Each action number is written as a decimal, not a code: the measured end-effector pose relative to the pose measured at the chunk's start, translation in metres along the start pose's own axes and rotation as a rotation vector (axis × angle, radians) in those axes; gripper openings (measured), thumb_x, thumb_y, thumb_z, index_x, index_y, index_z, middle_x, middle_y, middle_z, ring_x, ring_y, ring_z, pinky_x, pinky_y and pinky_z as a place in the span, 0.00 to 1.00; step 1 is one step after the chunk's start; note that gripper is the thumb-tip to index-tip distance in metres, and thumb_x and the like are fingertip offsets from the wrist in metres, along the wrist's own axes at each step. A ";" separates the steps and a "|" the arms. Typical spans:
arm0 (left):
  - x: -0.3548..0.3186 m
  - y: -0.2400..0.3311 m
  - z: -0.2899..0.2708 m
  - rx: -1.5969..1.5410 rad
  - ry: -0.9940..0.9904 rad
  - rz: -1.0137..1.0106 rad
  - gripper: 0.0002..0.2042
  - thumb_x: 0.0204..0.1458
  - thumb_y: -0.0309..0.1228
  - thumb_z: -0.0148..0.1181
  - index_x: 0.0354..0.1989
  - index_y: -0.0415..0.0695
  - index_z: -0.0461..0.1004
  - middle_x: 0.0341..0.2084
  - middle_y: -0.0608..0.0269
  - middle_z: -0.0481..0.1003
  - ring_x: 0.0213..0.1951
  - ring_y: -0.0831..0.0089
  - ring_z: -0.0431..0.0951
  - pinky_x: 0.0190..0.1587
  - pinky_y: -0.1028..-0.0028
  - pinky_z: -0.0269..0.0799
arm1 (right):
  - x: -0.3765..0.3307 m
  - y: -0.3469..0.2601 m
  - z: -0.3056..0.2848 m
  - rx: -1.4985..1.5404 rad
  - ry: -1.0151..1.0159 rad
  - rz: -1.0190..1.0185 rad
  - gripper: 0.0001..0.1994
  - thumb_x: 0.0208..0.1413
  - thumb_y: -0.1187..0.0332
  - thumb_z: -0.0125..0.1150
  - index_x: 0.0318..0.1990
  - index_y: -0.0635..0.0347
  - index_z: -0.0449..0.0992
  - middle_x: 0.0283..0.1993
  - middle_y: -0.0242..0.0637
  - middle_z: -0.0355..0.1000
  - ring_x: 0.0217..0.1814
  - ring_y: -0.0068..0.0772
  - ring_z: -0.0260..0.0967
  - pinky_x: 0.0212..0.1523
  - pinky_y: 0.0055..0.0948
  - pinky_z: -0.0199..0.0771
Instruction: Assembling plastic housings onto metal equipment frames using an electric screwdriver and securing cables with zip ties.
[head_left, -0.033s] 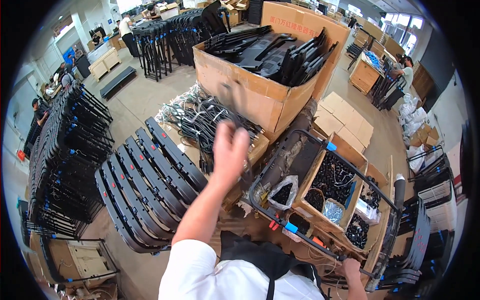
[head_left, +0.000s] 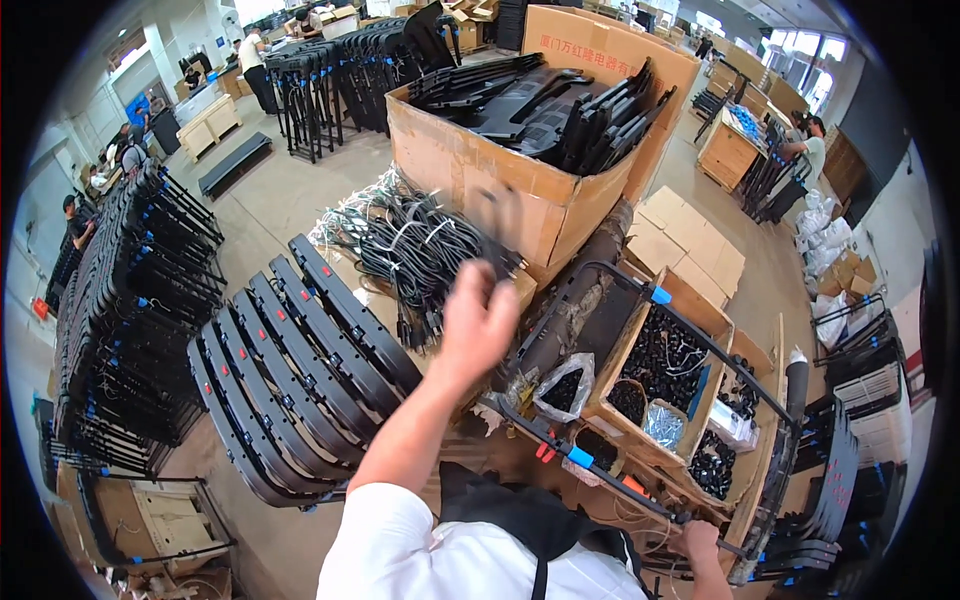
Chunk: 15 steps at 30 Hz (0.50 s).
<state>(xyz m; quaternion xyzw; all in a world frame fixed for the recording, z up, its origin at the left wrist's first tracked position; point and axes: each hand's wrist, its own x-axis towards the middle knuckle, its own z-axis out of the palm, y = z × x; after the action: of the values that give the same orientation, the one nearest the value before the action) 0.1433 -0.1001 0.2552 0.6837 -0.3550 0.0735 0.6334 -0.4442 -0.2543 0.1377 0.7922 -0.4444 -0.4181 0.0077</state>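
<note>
Left hand (head_left: 478,318) raised mid-frame, arm running up from the white sleeve (head_left: 400,545) at 6 o'clock. Fingers loosely curled, partly open, blurred; nothing clearly gripped. Fingertips sit at the near edge of the cable pile (head_left: 420,245), just at 11 o'clock of the hand. Whether they touch a cable, cannot tell.

Cables: black bundled cords with white ties, heaped between the big carton (head_left: 520,200) at 12 o'clock and the row of black panels (head_left: 300,370) at 9 o'clock of the hand. Carton is open-topped, full of black flat parts standing on edge.

Right hand (head_left: 700,540) at 5 o'clock, low in frame, fingers closed around the black frame bar (head_left: 640,495) of the cart. Only the top of the hand shows.

Cart at 3–4 o'clock of the left hand: open boxes (head_left: 665,360) of small black parts, a clear bag (head_left: 565,390) of the same parts at its near corner, blue clips on the bar.

Stacked black frames (head_left: 130,320) on a rack at 9 o'clock, well apart from both hands. Flat cardboard sheets (head_left: 690,245) lie on the floor at 2 o'clock. Other people at the far edges, 10 and 2 o'clock, none near the hands.
</note>
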 end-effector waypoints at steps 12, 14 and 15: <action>-0.141 0.037 0.082 -0.326 -0.866 0.170 0.19 0.57 0.32 0.61 0.53 0.37 0.67 0.28 0.43 0.78 0.32 0.40 0.81 0.36 0.48 0.76 | 0.002 -0.002 0.032 0.253 0.322 0.113 0.21 0.48 0.54 0.70 0.43 0.60 0.83 0.39 0.47 0.84 0.44 0.47 0.85 0.44 0.43 0.85; -0.182 0.013 0.099 -0.199 -1.013 -0.183 0.21 0.60 0.34 0.58 0.58 0.38 0.64 0.36 0.36 0.79 0.40 0.36 0.81 0.43 0.47 0.76 | -0.009 -0.009 -0.008 0.014 -0.045 0.020 0.17 0.53 0.63 0.65 0.49 0.61 0.79 0.41 0.46 0.84 0.46 0.47 0.84 0.43 0.46 0.85; -0.199 0.002 0.114 -0.163 -0.994 -0.230 0.21 0.61 0.36 0.55 0.59 0.38 0.64 0.37 0.34 0.79 0.42 0.34 0.80 0.46 0.45 0.75 | -0.003 0.005 0.022 0.036 0.034 0.016 0.16 0.52 0.65 0.64 0.47 0.61 0.76 0.36 0.49 0.83 0.41 0.54 0.84 0.43 0.51 0.84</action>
<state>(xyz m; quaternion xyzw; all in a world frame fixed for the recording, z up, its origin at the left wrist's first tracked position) -0.0445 -0.1265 0.1257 0.6191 -0.5402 -0.3584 0.4433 -0.4632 -0.2470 0.1278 0.7957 -0.4580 -0.3964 0.0044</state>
